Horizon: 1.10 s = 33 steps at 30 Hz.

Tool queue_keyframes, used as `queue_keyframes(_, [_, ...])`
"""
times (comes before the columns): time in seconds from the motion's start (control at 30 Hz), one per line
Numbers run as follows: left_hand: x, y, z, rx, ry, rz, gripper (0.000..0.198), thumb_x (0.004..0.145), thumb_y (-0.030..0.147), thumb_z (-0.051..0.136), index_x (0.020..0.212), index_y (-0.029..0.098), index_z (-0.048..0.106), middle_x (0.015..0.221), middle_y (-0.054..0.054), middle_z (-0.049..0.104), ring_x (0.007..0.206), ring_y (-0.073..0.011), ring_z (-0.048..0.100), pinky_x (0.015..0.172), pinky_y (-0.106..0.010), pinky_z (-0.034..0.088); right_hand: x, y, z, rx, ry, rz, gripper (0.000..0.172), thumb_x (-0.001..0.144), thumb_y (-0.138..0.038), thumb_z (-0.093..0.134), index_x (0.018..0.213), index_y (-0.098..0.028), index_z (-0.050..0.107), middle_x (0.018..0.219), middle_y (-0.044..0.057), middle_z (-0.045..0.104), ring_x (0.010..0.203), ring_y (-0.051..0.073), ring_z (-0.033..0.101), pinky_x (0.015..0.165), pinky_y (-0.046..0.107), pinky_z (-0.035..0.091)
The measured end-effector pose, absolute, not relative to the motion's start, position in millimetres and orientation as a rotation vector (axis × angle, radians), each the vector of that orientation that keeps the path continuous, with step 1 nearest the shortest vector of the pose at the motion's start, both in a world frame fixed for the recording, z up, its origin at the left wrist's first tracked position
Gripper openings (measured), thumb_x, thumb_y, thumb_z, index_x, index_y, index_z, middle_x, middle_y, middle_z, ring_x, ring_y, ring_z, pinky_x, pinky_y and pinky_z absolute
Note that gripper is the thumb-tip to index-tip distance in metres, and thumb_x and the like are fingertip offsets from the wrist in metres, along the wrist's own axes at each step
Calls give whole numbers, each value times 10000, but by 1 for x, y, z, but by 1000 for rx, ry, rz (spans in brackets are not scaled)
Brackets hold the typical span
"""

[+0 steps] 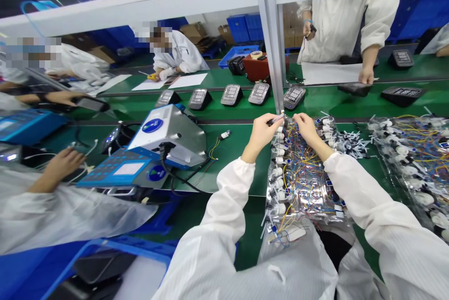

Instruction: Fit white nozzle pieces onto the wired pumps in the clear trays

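My left hand (264, 128) is closed in a pinch on a small white-tipped wired part (278, 118) at the far end of a clear tray (308, 216) packed with several wired components. My right hand (304, 125) is also pinched shut just to the right of it, over the same tangle of yellow, blue and red wires; what its fingers hold is too small to name. Both arms are in white sleeves and reach forward over the tray, which lies on the green bench (231, 150).
A second tray of wired parts (414, 150) lies to the right. A blue and silver machine (157, 146) stands to the left, with a co-worker's hand (63, 162) beside it. Several black display units (259, 93) sit on the conveyor beyond. Other workers in white stand opposite.
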<state>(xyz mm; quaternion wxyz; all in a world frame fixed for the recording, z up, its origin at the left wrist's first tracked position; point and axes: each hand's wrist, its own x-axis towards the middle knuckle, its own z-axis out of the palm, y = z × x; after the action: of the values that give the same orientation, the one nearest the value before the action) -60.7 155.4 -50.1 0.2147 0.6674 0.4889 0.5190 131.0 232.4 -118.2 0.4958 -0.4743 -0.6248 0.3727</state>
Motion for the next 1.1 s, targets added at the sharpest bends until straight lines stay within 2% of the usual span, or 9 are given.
queue_keyframes(0.1, [-57,154,-25,1798,1311,1476,244,883,395,744,909,160,804,781,-30,714,727,-157,611,703,-261,471,134,224,-93,-932,-1582,1116,503,976,-653,495,964,-199,709,977,65,761,984,222,702,958,368,526])
queue_keyframes(0.23, [-50,155,1,1654,1199,1573,240,871,405,768,857,165,776,691,1,636,567,-100,515,533,-225,387,132,206,-69,-689,-1703,1406,495,843,-548,768,1199,-215,682,1140,73,771,1096,235,710,1005,398,548])
queue_keyframes(0.33, [-45,151,14,1508,1071,1638,244,864,422,789,876,180,759,636,32,565,442,-58,413,429,-210,296,130,191,-61,-642,-1768,1455,445,733,-414,881,1086,-197,716,1039,66,773,993,224,720,940,389,574])
queue_keyframes(0.43, [-46,148,19,1377,981,1725,283,852,458,811,888,186,740,682,28,593,405,-34,390,391,-202,272,139,181,-50,-695,-1688,1453,268,787,-403,837,888,-181,727,833,36,732,775,174,686,781,340,574])
queue_keyframes(0.57, [-62,154,-1,1105,954,1871,422,927,605,679,853,190,677,742,7,630,412,-30,418,407,-196,345,181,178,-23,-674,-1188,1463,230,829,-373,802,948,-199,709,637,-57,518,507,84,456,543,263,468])
queue_keyframes(0.67, [-73,161,-38,975,1015,1887,541,951,703,564,765,195,565,669,16,577,531,-73,576,519,-189,474,224,181,0,-634,-943,1366,131,881,-312,742,914,-226,650,597,-90,318,459,76,329,505,243,442])
queue_keyframes(0.73, [-75,162,-66,980,1077,1796,558,946,718,551,772,188,548,738,-15,636,701,-106,677,629,-205,552,247,182,11,-635,-870,1311,113,901,-278,717,878,-236,614,601,-85,295,457,77,314,506,238,445])
queue_keyframes(0.83, [-71,159,-99,981,1133,1663,551,945,700,564,870,158,628,906,-68,706,813,-122,694,682,-232,601,263,180,20,-639,-815,1294,106,904,-241,696,851,-229,604,606,-77,314,469,76,314,507,233,437])
queue_keyframes(1.1, [-68,149,-125,926,1149,1454,603,941,707,580,1135,146,686,1011,-105,705,788,-146,726,552,-196,577,255,175,22,-684,-886,1290,106,899,-252,682,840,-236,596,601,-73,311,479,89,315,516,247,436])
